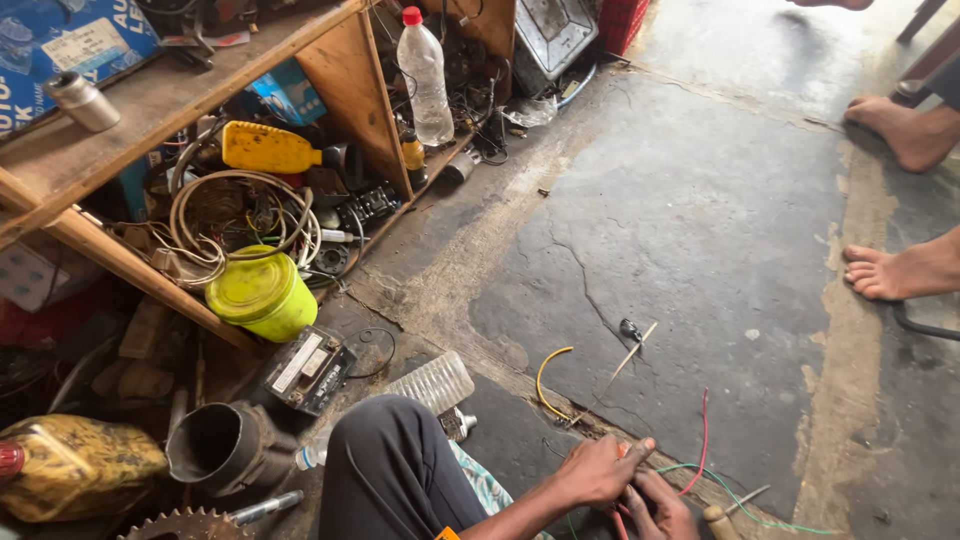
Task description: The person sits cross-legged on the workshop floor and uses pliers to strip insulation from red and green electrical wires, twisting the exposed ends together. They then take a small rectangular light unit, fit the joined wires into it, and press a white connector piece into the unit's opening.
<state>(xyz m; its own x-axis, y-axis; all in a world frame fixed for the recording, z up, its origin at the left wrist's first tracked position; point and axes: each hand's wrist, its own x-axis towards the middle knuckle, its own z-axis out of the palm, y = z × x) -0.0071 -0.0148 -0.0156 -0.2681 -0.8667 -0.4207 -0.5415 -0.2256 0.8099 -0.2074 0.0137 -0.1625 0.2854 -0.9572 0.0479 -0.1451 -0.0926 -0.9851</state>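
Observation:
At the bottom of the head view, my left hand and my right hand are together low over the cracked concrete floor. Both pinch thin wires: a red wire curves up from between my fingers and a green wire trails off to the right. What exactly each fingertip grips is partly hidden. My knee in dark trousers is just left of the hands. A bent yellow wire and a thin stick lie on the floor beyond my hands.
A wooden shelf on the left holds coiled cable, a yellow-green tub, a yellow container and a clear bottle. A small battery, a dark pipe piece and a crushed bottle lie nearby. Another person's bare feet are at right.

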